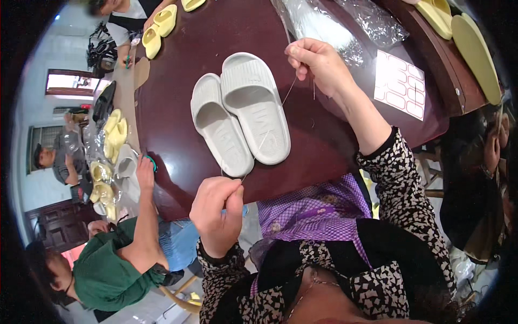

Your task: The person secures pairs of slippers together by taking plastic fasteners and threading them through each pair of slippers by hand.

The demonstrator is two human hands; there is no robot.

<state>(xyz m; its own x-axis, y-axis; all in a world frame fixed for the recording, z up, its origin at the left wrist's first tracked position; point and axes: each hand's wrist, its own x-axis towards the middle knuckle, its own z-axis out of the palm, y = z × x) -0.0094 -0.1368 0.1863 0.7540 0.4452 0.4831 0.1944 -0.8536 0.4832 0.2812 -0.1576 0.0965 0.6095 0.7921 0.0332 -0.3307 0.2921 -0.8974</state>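
Head view: the two hands are well apart, on either side of a pair of pale grey slippers on the counter. The left hand (217, 213) is low, just beyond the heel of the left slipper, its back turned up, fingers curled and thumb pressed to the forefinger on a fine strand. The right hand (322, 65) is raised beside the strapped end, wrist bent inward, thumb and forefinger pinched on a thin thread (292, 89) that slants down toward the right slipper's edge. The slippers (245, 116) lie soles down and overlapping, toes pointing away from the person; their matte, moulded bodies have broad ribbed straps, rounded ends and finely textured footbeds. Glossy dark red-brown, the counter (172, 124) reflects light. Crinkled clear plastic (372, 24) and a flat white sheet (399, 83) with red rounded outlines lie to the right.
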